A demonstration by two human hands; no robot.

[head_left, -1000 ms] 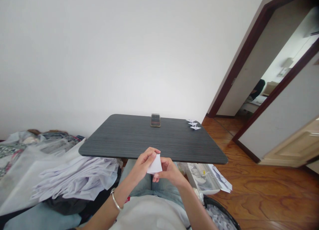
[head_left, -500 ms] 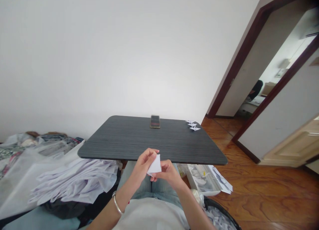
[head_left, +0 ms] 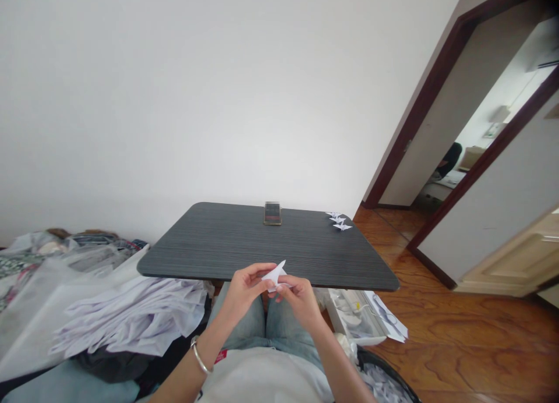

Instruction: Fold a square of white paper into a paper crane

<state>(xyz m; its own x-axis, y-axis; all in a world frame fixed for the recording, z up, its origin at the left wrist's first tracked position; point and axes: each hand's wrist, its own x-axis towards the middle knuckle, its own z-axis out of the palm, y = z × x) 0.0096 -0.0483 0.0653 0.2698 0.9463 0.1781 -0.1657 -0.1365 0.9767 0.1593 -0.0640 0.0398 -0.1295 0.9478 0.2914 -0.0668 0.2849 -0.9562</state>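
My left hand (head_left: pixel 244 286) and my right hand (head_left: pixel 297 295) meet in front of my lap, just below the near edge of a dark grey table (head_left: pixel 218 246). Both pinch a small folded white paper (head_left: pixel 275 272), whose pointed tip sticks up between the fingertips. A silver bangle (head_left: pixel 198 356) sits on my left wrist. On the table's far edge a phone (head_left: pixel 272 213) stands upright, and three small folded paper cranes (head_left: pixel 338 219) lie at the far right corner.
A heap of white sheets (head_left: pixel 131 315) lies to my left over bedding. A white box (head_left: pixel 358 315) of papers and a dark bin (head_left: pixel 384 379) of crumpled paper sit on the wooden floor at right. An open doorway (head_left: pixel 463 158) shows a seated person.
The paper has turned from a flat face toward me to a narrow folded shape with its tip up. Both hands shifted slightly and my fingers closed tighter on it.
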